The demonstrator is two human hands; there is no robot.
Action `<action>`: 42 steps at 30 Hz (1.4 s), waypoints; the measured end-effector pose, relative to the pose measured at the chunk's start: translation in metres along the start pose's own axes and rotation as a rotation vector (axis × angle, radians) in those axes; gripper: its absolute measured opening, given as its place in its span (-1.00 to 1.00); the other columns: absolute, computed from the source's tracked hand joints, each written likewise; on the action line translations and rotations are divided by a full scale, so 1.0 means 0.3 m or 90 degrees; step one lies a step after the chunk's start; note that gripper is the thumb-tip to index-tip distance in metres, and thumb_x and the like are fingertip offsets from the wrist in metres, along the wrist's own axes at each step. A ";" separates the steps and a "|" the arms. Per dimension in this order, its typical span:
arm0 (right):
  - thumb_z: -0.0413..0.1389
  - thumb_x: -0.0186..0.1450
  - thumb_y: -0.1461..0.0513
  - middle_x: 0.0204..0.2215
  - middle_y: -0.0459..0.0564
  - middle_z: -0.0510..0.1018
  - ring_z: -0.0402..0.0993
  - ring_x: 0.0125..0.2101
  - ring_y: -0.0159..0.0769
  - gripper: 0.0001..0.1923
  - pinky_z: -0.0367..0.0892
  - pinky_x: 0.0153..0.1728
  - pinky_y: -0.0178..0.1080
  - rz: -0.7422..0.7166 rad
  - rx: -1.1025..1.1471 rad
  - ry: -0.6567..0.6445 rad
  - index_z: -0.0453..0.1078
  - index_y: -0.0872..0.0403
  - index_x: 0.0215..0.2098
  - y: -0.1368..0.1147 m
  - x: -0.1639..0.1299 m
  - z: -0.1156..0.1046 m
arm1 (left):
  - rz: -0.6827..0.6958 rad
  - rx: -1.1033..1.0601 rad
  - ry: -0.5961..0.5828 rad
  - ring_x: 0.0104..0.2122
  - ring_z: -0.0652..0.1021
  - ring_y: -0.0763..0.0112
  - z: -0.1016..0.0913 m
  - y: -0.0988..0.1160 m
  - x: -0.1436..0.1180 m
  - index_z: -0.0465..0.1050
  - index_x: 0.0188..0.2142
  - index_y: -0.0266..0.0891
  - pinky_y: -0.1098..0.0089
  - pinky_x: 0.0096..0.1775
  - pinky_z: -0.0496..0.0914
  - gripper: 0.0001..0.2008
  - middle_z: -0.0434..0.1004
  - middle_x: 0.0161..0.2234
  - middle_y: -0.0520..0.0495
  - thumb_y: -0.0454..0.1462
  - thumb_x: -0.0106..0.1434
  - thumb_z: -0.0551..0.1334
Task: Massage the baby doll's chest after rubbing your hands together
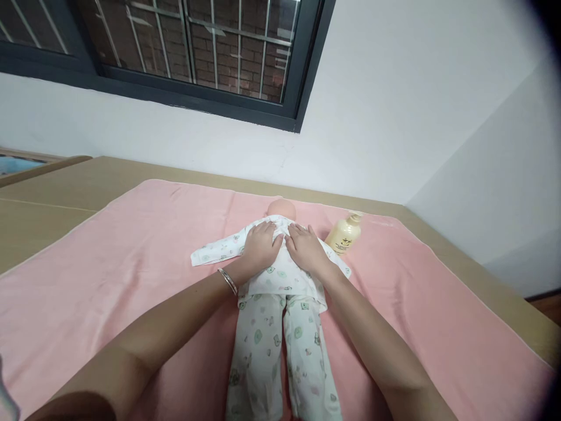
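A baby doll (280,280) in white printed pajamas lies stretched out on a pink blanket (166,234), its bald head at the far end and its legs toward me. Only the smooth back of the head shows, so it seems to lie face down. My left hand (262,245) rests flat on the left side of its upper back, fingers pointing away. My right hand (305,248) lies flat on the right side, the two thumbs close together. Both hands are open and hold nothing. A silver bangle (228,282) circles my left wrist.
A pale yellow pump bottle (345,234) lies tilted on the blanket just right of the doll's shoulder. Under the blanket is a wooden surface (118,169) that meets a white wall (359,117). A dark-framed window (197,52) with bars is above.
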State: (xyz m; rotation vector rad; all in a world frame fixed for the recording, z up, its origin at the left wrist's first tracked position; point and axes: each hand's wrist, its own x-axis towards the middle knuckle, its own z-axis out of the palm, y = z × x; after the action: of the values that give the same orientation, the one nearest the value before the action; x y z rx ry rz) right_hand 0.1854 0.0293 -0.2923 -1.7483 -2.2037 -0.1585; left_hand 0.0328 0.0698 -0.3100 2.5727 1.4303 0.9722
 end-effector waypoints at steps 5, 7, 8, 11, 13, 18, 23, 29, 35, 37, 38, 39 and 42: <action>-0.20 0.42 0.25 0.02 0.23 0.47 0.32 0.08 -0.07 -0.61 -0.06 0.21 -0.03 0.006 -0.050 0.062 0.38 0.25 0.00 -0.068 -0.030 -0.011 | 0.017 0.000 -0.105 0.21 0.30 0.14 -0.020 -0.020 0.026 0.28 0.12 -0.35 0.09 0.21 0.19 -0.55 0.30 0.19 -0.29 -0.12 0.38 -0.03; -0.18 0.41 0.25 -0.02 0.24 0.49 0.36 0.04 -0.07 -0.63 -0.04 0.20 -0.04 0.012 -0.055 0.069 0.40 0.24 -0.05 -0.079 -0.034 -0.010 | 0.026 0.005 -0.126 0.23 0.27 0.13 -0.024 -0.028 0.032 0.26 0.13 -0.34 0.06 0.22 0.16 -0.54 0.26 0.22 -0.29 -0.11 0.38 -0.04; -0.18 0.41 0.25 -0.04 0.23 0.50 0.36 0.03 -0.07 -0.64 -0.04 0.19 -0.04 0.012 -0.051 0.069 0.41 0.23 -0.07 -0.080 -0.033 -0.009 | 0.033 0.007 -0.132 0.24 0.25 0.13 -0.024 -0.029 0.033 0.25 0.15 -0.33 0.04 0.23 0.15 -0.54 0.24 0.23 -0.28 -0.12 0.39 -0.06; -0.16 0.41 0.25 -0.01 0.20 0.49 0.35 0.04 -0.09 -0.65 -0.03 0.18 -0.07 0.010 -0.016 0.071 0.40 0.20 -0.05 -0.064 -0.022 -0.002 | 0.069 0.008 -0.138 0.26 0.22 0.18 -0.025 -0.023 0.030 0.21 0.18 -0.28 0.05 0.24 0.13 -0.56 0.22 0.25 -0.20 -0.18 0.41 -0.12; -0.16 0.41 0.25 0.07 0.18 0.44 0.29 0.10 -0.10 -0.65 -0.03 0.18 -0.09 0.012 0.012 0.068 0.37 0.19 0.00 -0.044 -0.011 0.003 | 0.091 0.014 -0.127 0.24 0.26 0.22 -0.029 -0.008 0.024 0.22 0.18 -0.26 0.08 0.23 0.14 -0.58 0.25 0.23 -0.17 -0.23 0.41 -0.13; -0.21 0.44 0.25 0.01 0.10 0.47 0.30 0.07 -0.16 -0.69 0.07 0.08 -0.12 0.022 0.064 0.043 0.35 0.11 -0.12 0.010 0.015 0.007 | 0.087 0.048 -0.101 0.17 0.35 0.18 -0.054 0.059 -0.012 0.35 0.08 -0.33 0.13 0.20 0.21 -0.62 0.37 0.14 -0.25 -0.27 0.37 -0.06; -0.21 0.44 0.25 -0.04 0.07 0.48 0.32 0.00 -0.21 -0.73 0.11 0.02 -0.16 0.031 0.084 0.050 0.32 0.09 -0.18 0.025 0.022 0.006 | 0.047 0.057 -0.110 0.18 0.34 0.08 -0.059 0.102 -0.052 0.33 0.10 -0.40 0.11 0.21 0.19 -0.57 0.34 0.16 -0.33 -0.19 0.33 0.05; -0.17 0.42 0.27 -0.10 0.07 0.51 0.34 -0.02 -0.22 -0.74 0.06 0.10 -0.14 0.015 0.080 0.089 0.35 0.10 -0.17 0.023 0.017 0.022 | 0.033 0.071 -0.106 0.25 0.23 0.04 -0.038 0.099 -0.056 0.26 0.16 -0.40 0.04 0.23 0.13 -0.50 0.26 0.22 -0.32 -0.11 0.40 -0.07; -0.13 0.38 0.29 -0.33 0.09 0.55 0.43 -0.24 -0.21 -0.71 0.14 0.06 -0.21 0.036 -0.004 0.144 0.41 0.12 -0.36 -0.031 -0.012 0.013 | 0.027 0.017 -0.106 0.17 0.33 0.14 -0.043 0.046 0.004 0.36 0.04 -0.33 0.13 0.19 0.19 -0.53 0.37 0.13 -0.27 -0.08 0.41 -0.13; -0.13 0.38 0.27 -0.32 0.14 0.55 0.44 -0.21 -0.17 -0.67 0.15 0.06 -0.18 0.029 -0.055 0.152 0.45 0.15 -0.34 -0.068 -0.029 0.010 | 0.023 -0.004 -0.107 0.10 0.40 0.18 -0.044 0.023 0.026 0.41 -0.06 -0.28 0.15 0.16 0.23 -0.55 0.44 0.05 -0.21 -0.10 0.42 -0.14; -0.14 0.39 0.26 -0.30 0.17 0.55 0.44 -0.19 -0.14 -0.66 0.15 0.07 -0.15 0.025 -0.084 0.154 0.46 0.18 -0.32 -0.085 -0.037 0.010 | 0.021 -0.012 -0.108 0.07 0.42 0.19 -0.043 0.014 0.033 0.42 -0.09 -0.26 0.16 0.14 0.25 -0.57 0.46 0.02 -0.19 -0.11 0.42 -0.14; -0.14 0.39 0.26 -0.27 0.21 0.55 0.43 -0.16 -0.11 -0.65 0.14 0.08 -0.12 0.023 -0.111 0.154 0.47 0.21 -0.29 -0.100 -0.043 0.011 | 0.019 -0.016 -0.108 0.04 0.44 0.20 -0.042 0.007 0.039 0.42 -0.12 -0.25 0.17 0.13 0.26 -0.58 0.48 -0.01 -0.18 -0.11 0.41 -0.13; -0.16 0.39 0.26 -0.24 0.27 0.55 0.43 -0.14 -0.06 -0.62 0.12 0.10 -0.06 0.025 -0.148 0.141 0.47 0.27 -0.24 -0.121 -0.048 0.013 | 0.009 -0.011 -0.093 0.04 0.44 0.20 -0.035 0.002 0.041 0.42 -0.11 -0.26 0.16 0.12 0.26 -0.63 0.48 -0.01 -0.18 -0.14 0.40 -0.08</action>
State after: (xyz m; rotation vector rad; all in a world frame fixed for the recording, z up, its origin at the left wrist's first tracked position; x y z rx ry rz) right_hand 0.1527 0.0082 -0.2967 -1.7909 -2.0560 -0.5910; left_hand 0.0321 0.0764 -0.2954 2.5845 1.3619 0.7755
